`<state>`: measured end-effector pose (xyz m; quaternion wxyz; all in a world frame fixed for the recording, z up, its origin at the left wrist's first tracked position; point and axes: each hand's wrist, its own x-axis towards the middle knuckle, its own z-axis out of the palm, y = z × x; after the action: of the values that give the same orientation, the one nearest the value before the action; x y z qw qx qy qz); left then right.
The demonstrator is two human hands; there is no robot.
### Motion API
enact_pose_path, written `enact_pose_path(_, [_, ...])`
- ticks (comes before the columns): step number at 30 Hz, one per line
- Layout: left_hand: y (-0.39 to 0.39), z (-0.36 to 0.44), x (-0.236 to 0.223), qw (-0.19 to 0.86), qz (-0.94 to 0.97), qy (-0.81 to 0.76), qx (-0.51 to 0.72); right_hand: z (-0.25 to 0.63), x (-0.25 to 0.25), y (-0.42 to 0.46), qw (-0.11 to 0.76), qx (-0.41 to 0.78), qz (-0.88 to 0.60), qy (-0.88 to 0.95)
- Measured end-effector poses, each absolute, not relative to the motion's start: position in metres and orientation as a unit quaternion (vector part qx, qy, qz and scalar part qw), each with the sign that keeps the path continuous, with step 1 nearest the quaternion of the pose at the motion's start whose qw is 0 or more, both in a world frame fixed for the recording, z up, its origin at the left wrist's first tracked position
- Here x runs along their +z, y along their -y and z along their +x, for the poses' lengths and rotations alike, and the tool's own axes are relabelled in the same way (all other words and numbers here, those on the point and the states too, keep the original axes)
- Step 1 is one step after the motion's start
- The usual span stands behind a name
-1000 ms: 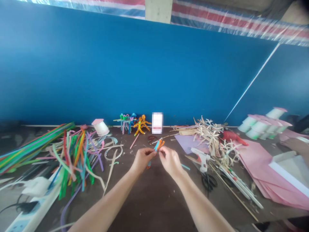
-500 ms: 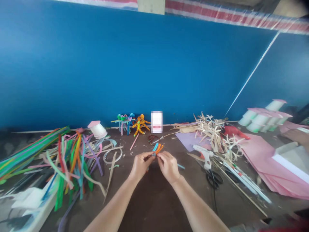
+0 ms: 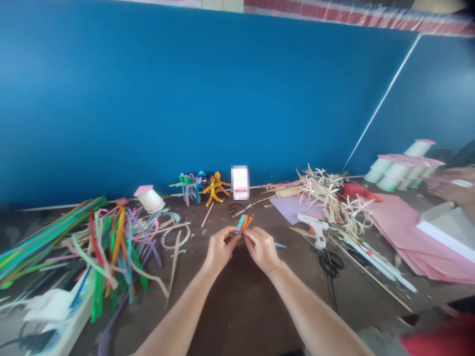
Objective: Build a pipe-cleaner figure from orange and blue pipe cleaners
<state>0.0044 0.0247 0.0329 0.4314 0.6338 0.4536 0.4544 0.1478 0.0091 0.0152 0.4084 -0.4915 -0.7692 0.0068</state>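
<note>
Two hands worked over a dark tabletop (image 3: 237, 306), shown here from left to right. At far left, a loose heap of multicoloured pipe cleaners (image 3: 111, 252) lay on the table. At centre, the person's left hand (image 3: 221, 249) and right hand (image 3: 261, 249) met, their fingers (image 3: 232, 236) clenched in a pinch on a small blue-and-orange pipe-cleaner bundle (image 3: 243, 225), held between them above the table's middle. Farther right lay a white hot glue gun (image 3: 315, 228) and black-handled scissors (image 3: 331, 263), nearer than a pile of pale dried strips (image 3: 322, 198). Pink paper sheets (image 3: 408, 242) spread at right, with a co-worker's hand (image 3: 451, 190) beyond them, well apart.
</note>
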Motion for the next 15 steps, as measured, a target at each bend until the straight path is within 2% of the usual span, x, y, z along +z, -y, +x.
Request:
enact_pose_path(7, [-0.0264, 0.0040, 0.0309, 0.430, 0.648, -0.444, 0.445, 0.1470, 0.0135, -0.0090, 0.409, 0.013, -0.489, 0.771])
enact_pose_path(15, [-0.0297, 0.0019, 0.0242, 0.409, 0.645, -0.470, 0.442, 0.1446, 0.0144, -0.0079, 0.448, 0.026, -0.483, 0.752])
